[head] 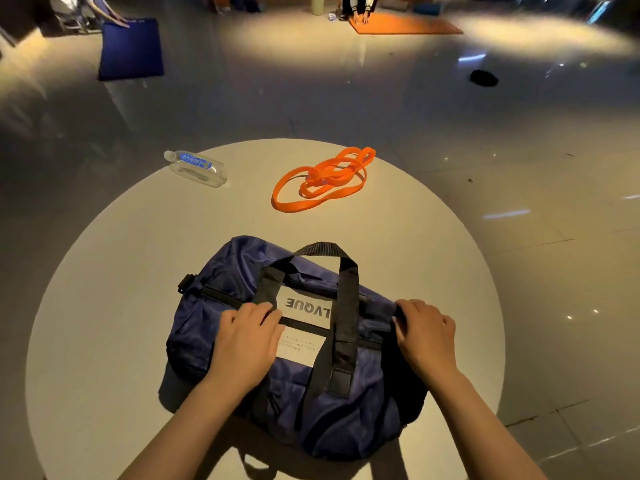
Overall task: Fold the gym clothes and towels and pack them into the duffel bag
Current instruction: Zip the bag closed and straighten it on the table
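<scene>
A navy duffel bag (242, 271) with black webbing handles and a white label lies on the round white table (104, 271), close to me. Its top zipper looks closed. My left hand (247, 336) rests on top of the bag beside the label, fingers laid along the zipper line. My right hand (424, 332) grips the bag's right end, fingers curled over the edge near the zipper's end. No gym clothes or towels show on the table.
An orange resistance band (322, 180) lies coiled at the table's far side. A clear water bottle (195, 168) lies on its side at the far left. Beyond, on the floor, are a blue mat (131, 50), an orange mat (405, 24) with a person, and a dark object (483, 77).
</scene>
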`<state>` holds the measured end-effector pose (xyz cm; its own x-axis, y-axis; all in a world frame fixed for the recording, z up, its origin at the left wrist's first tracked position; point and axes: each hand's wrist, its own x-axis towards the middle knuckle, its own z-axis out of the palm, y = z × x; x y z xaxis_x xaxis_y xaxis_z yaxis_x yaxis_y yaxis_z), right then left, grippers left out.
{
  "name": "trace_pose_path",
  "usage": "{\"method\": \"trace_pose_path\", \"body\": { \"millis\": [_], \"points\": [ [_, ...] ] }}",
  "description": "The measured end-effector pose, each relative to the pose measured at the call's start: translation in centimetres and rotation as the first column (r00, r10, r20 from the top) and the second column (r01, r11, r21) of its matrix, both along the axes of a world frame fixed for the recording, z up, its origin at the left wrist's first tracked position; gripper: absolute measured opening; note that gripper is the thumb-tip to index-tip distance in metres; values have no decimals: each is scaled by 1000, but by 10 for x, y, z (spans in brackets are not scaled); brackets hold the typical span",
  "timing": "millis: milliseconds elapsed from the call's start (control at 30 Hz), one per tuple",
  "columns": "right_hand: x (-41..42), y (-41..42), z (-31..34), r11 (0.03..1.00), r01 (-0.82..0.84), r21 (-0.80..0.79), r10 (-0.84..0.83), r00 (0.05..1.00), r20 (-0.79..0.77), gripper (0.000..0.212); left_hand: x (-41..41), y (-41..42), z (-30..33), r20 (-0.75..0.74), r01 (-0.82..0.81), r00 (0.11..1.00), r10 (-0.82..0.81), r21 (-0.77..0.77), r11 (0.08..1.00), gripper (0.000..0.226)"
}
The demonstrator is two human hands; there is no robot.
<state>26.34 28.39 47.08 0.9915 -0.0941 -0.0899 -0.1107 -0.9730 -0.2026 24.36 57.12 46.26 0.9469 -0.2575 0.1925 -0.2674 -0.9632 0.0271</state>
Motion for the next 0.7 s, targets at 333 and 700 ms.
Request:
{"method": "trace_pose_path", "body": {
  "millis": [333, 700],
  "points": [
    [14, -28, 20, 731, 203, 651, -161, 979, -124, 15, 151, 52, 15, -383, -248, 899, 213, -44, 968, 38],
    [39, -58, 11, 599, 303, 741, -216, 952, -215, 17, 170, 64, 15, -377, -246, 921, 99, -367, 897, 19]
  ]
}}
